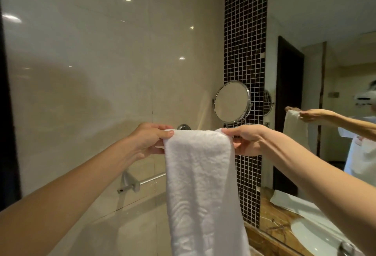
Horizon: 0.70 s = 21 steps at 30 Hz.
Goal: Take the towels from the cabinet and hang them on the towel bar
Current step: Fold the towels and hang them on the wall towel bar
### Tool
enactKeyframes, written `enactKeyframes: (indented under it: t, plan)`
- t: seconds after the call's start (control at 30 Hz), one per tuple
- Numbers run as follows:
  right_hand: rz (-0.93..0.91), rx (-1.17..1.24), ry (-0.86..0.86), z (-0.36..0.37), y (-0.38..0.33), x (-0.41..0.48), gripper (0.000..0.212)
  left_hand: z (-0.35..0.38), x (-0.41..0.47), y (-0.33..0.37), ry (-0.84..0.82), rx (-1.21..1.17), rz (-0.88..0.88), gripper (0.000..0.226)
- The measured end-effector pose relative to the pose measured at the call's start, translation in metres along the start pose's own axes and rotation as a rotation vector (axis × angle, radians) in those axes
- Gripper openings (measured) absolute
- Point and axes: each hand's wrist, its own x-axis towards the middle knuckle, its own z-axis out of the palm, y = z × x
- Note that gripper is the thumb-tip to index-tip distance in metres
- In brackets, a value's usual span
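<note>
Towel [201, 184]: white, folded into a long strip, held up by its top edge and hanging straight down in front of the beige wall [91, 72].
Left hand [150, 139]: pinches the towel's top left corner, thumb on the near face, fingers behind.
Right hand [246, 139]: grips the top right corner, fingers curled round the edge.
Bar [151, 179]: chrome, mounted on the wall well below the hands; its right part is hidden behind the towel. Contact with the towel cannot be told.
Chrome fitting [184, 127]: on the wall, just behind the towel's top edge.
Round mirror [232, 102]: on the dark mosaic strip [245, 32], above the right hand.
Wall mirror [325, 21]: far right, reflecting the hands and towel.
Sink [311, 233]: lower right, set in a brown counter [272, 215].
</note>
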Motion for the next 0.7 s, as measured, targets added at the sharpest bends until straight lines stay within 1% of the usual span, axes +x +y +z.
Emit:
enactKeyframes:
  t: [0.2, 0.33, 0.43, 0.53, 0.67, 0.7]
  plan:
    - [-0.065, -0.192, 0.042, -0.003, -0.011, 0.012, 0.029, 0.003, 0.002, -0.002, -0.098, -0.069, -0.005, 0.014]
    - [-0.073, -0.191, 0.124, -0.004, -0.009, 0.014, 0.029, 0.007, 0.005, 0.0, -0.094, -0.124, -0.002, 0.018]
    - [-0.099, -0.12, 0.159, -0.002, -0.012, 0.018, 0.016, 0.01, 0.009, 0.003, -0.069, -0.147, 0.012, 0.018]
    - [-0.105, -0.11, 0.162, 0.003, -0.016, 0.027, 0.024, 0.014, 0.012, 0.005, -0.035, -0.139, 0.026, 0.017]
    - [-0.186, -0.16, 0.099, 0.005, -0.034, 0.035, 0.037, 0.016, 0.011, 0.02, -0.019, -0.192, 0.088, 0.011]
    - [-0.207, -0.166, 0.084, 0.005, -0.041, 0.038, 0.036, 0.016, 0.011, 0.026, -0.02, -0.187, 0.108, 0.013]
